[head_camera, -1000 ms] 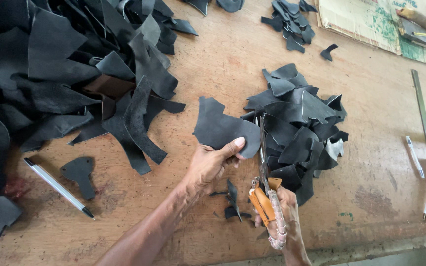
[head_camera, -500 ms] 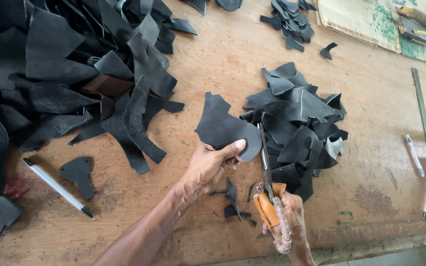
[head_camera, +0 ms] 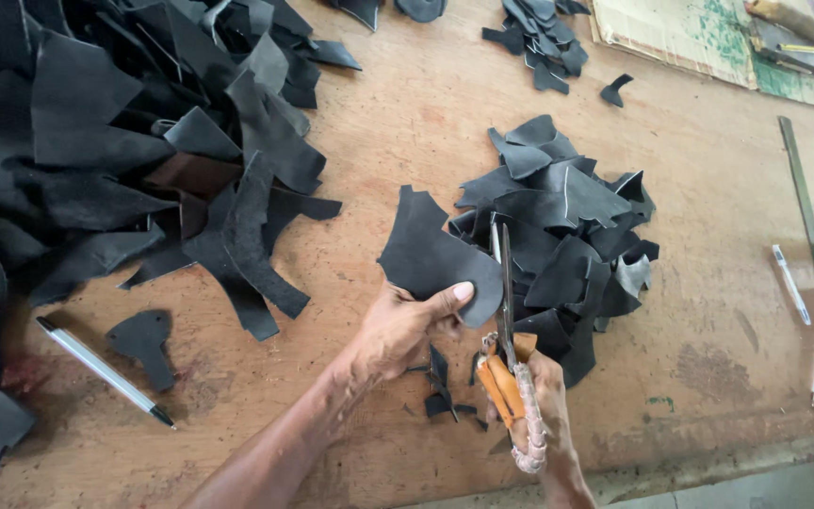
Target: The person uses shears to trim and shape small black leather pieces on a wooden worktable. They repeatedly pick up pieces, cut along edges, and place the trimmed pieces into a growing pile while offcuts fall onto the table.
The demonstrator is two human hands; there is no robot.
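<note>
While the bare concrete floor is showing as a grey strip along the near edge, the worn wooden bench is filling nearly the whole view, its brown top scuffed and stained. Nearest the camera, the right hand is gripping closed around the orange-wrapped handles of a pair of scissors, whose blades are pointing away and lying against the right edge of a black leather piece. The left hand is pinching that piece at its near edge, thumb on top, fingers curled beneath, holding it just above the bench. A few small black offcuts are lying between the two wrists. To the left, a white pen is resting beside a small cut leather shape. Just beyond the scissors, a heap of cut black pieces is sitting, and a far larger pile of black leather scraps is spreading over the left side. Along the right edge, a metal ruler and two more pens are lying. At the far right corner, a green-stained cardboard sheet is lying flat
</note>
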